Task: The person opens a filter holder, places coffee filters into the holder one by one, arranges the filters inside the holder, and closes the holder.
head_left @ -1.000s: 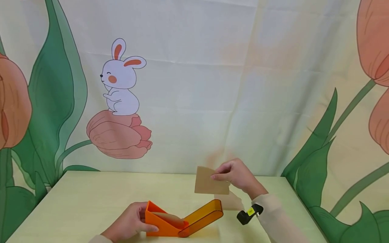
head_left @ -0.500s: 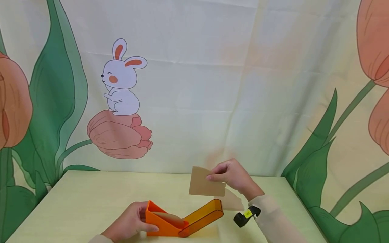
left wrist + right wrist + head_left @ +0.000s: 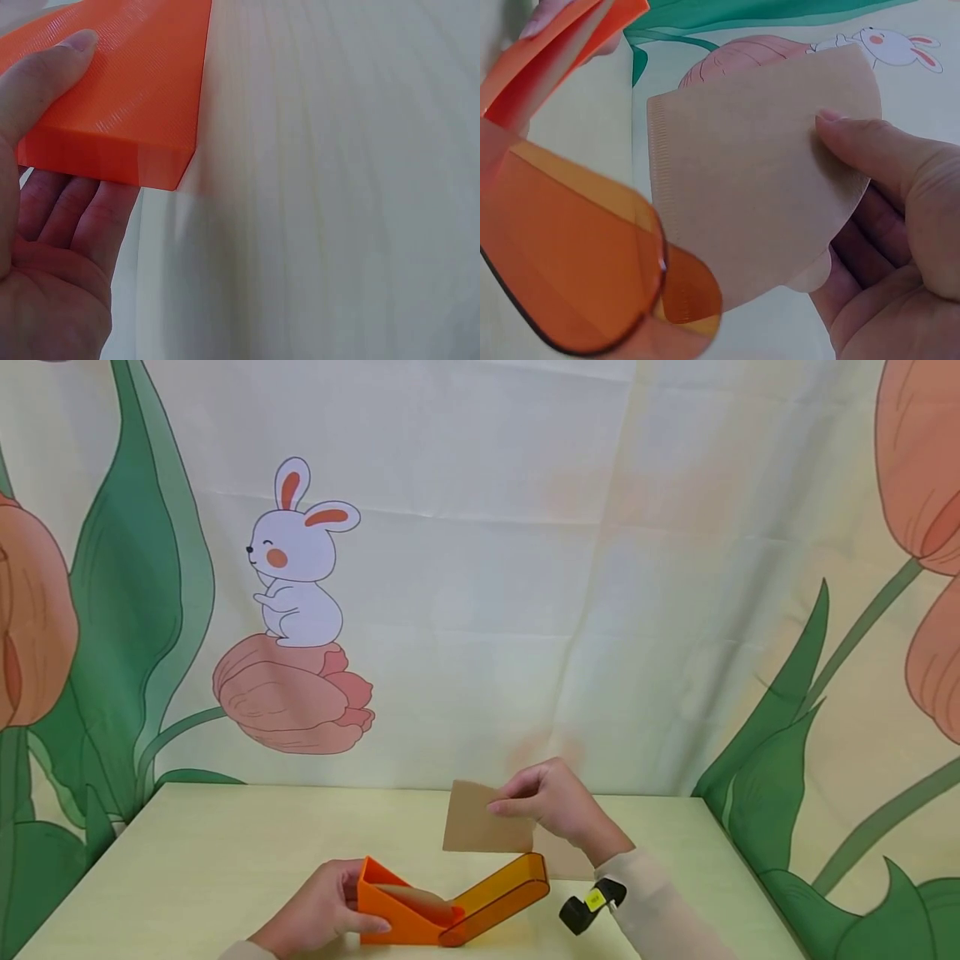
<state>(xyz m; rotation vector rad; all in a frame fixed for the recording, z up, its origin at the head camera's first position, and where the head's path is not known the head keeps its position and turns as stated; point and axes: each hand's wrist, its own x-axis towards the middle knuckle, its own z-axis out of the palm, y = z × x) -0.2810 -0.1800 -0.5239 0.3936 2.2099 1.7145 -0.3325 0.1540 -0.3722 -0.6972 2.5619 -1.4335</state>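
- Orange box (image 3: 401, 928), lower centre, gripped by my left hand (image 3: 324, 903): lid (image 3: 498, 900) raised, paper (image 3: 416, 901) already inside.
- Tan filter (image 3: 471, 823), pinched by my right hand (image 3: 558, 802): unboxed.
- Loose sheet (image 3: 564, 860), lower right: unboxed.

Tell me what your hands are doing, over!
Left hand gripping orange holder. Right hand pinching brown paper, held up. Amber lid open, not covering orange holder.

Head view | left hand (image 3: 322, 902): bottom, left of centre, gripping | right hand (image 3: 558, 802): lower half, right of centre, higher, pinching
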